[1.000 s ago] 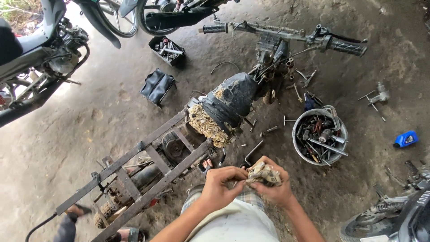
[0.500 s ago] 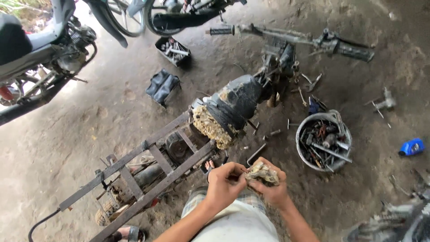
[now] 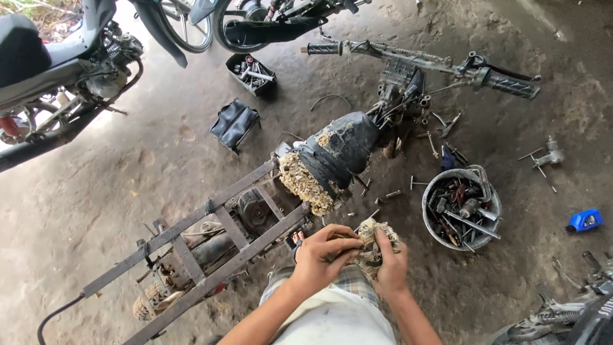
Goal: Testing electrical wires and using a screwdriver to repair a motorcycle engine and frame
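Held part: a small, dirt-caked lump of metal, the grimy part (image 3: 373, 239), was gripped between both hands just in front of the person's knees, above the dirt floor (image 3: 128, 191).
Left hand: the left hand (image 3: 325, 252) was closed on the grimy part from its near-left side, fingertips curled onto it.
Right hand: the right hand (image 3: 391, 265) was clamped around the grimy part from the right, thumb up over its top.
Stripped frame: the bare motorbike frame (image 3: 211, 236) lay just left of the grimy part, running away to the lower left.
Torn seat: a black seat with crumbling yellow foam (image 3: 329, 163) sat just beyond the grimy part, at the frame's upper end.
Bucket: a round bucket of tools (image 3: 461, 207) stood near, to the right of the grimy part.
Handlebar: the handlebar assembly (image 3: 434, 64) lay well beyond the grimy part.
Black pouch: a black pouch (image 3: 234, 124) lay well apart, up and left of the grimy part.
Tray: a small black tray of sockets (image 3: 251, 73) sat farther beyond the pouch.
Blue object: a small blue object (image 3: 584, 220) lay well right of the grimy part.
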